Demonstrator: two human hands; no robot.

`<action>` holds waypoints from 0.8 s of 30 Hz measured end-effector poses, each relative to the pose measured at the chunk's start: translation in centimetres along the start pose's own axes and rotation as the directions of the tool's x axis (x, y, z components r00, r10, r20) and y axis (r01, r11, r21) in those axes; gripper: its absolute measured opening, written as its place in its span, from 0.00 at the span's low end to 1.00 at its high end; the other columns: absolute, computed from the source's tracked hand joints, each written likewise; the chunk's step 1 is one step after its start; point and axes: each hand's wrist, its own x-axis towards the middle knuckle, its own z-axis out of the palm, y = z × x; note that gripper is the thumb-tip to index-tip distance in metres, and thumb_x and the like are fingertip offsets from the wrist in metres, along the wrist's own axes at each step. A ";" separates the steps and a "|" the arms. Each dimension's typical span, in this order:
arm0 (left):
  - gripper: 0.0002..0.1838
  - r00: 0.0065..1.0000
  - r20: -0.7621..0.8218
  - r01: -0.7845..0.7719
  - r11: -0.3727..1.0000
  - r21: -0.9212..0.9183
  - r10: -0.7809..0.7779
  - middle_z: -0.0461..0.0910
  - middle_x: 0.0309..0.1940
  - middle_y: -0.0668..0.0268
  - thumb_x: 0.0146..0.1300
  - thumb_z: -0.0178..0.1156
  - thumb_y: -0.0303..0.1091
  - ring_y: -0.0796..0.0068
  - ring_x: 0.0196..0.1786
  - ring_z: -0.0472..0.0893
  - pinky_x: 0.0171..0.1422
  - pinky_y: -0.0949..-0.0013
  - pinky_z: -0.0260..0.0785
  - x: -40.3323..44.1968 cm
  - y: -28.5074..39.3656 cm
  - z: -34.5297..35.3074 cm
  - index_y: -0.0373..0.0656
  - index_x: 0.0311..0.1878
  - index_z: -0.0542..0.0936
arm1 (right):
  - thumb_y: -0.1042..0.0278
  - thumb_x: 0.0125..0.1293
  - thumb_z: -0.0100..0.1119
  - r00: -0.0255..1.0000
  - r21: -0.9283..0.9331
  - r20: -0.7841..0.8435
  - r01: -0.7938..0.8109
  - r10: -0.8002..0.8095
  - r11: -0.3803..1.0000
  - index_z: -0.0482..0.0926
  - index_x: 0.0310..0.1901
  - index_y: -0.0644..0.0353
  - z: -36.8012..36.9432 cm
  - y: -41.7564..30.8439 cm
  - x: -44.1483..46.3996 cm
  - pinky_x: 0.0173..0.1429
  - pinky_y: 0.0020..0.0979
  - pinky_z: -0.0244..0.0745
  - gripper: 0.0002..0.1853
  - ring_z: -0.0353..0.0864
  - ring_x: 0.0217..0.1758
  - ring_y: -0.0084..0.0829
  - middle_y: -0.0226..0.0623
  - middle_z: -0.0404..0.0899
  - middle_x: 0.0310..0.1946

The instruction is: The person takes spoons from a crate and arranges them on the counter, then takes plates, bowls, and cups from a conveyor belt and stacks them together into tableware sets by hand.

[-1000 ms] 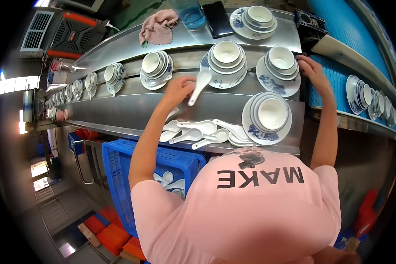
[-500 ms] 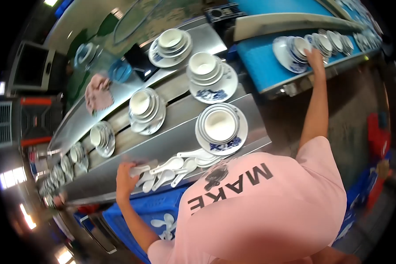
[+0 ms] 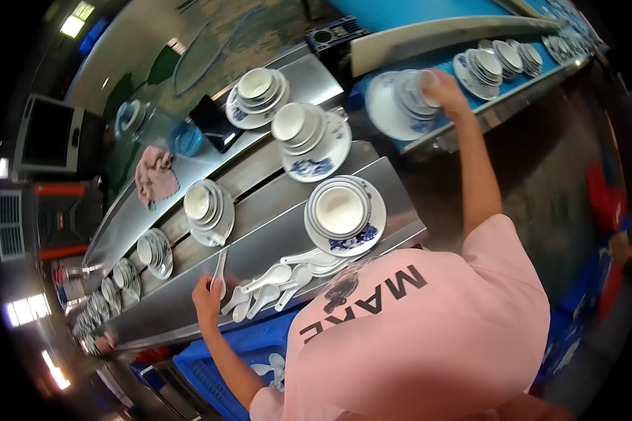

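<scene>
My left hand (image 3: 206, 302) is closed on a white soup spoon (image 3: 219, 270), its handle pointing up over the metal counter. Beside it lies a pile of white soup spoons (image 3: 267, 281). My right hand (image 3: 448, 97) grips the small bowl at the front of a blue-and-white dish stack (image 3: 393, 116), blurred by motion, near the close end of the blue belt (image 3: 439, 130). A large plate forms the back of that stack. Between my hands, another stack of bowls on a plate (image 3: 341, 210) sits on the counter edge.
Several more dish stacks (image 3: 209, 210) line the metal conveyor running to the left. Further stacks (image 3: 481, 74) stand on the blue belt. A blue water jug (image 3: 158, 130), a black phone (image 3: 214, 123) and a pink cloth (image 3: 156, 175) rest on the far ledge. Below is a blue crate (image 3: 211, 379) with spoons.
My left hand has lifted a spoon clear of the pile. My right hand has drawn the dish stack left, apart from the other stacks on the blue belt. The view has shifted slightly.
</scene>
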 end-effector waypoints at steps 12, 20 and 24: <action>0.11 0.999 -0.039 -0.007 0.999 0.051 0.010 0.72 0.19 0.57 0.57 0.56 0.35 0.71 0.22 0.70 0.29 0.67 0.63 0.1 0.6 -0.1 0.35 0.29 0.74 | 0.74 0.51 0.51 0.955 -0.112 0.276 0.148 -0.113 0.983 0.75 0.45 0.66 13.1 -2.0 -0.9 0.46 0.28 0.70 0.17 0.76 0.41 0.28 0.40 0.78 0.39; 0.13 0.997 0.048 0.064 0.993 -0.101 -0.060 0.75 0.20 0.61 0.58 0.54 0.35 0.75 0.24 0.73 0.29 0.68 0.65 1.2 1.3 0.8 0.32 0.33 0.77 | 0.61 0.59 0.51 0.894 -0.119 0.428 0.201 -0.132 0.972 0.68 0.54 0.63 13.0 -3.6 -3.3 0.53 0.30 0.66 0.23 0.73 0.48 0.33 0.44 0.75 0.45; 0.14 0.987 0.149 0.105 0.922 -0.371 -0.053 0.76 0.26 0.65 0.60 0.50 0.33 0.81 0.26 0.72 0.29 0.74 0.64 3.9 5.0 2.4 0.34 0.42 0.77 | 0.54 0.61 0.52 0.811 -0.152 0.574 0.240 -0.112 0.959 0.64 0.58 0.62 11.7 -3.7 -4.1 0.54 0.28 0.64 0.28 0.70 0.49 0.30 0.41 0.73 0.47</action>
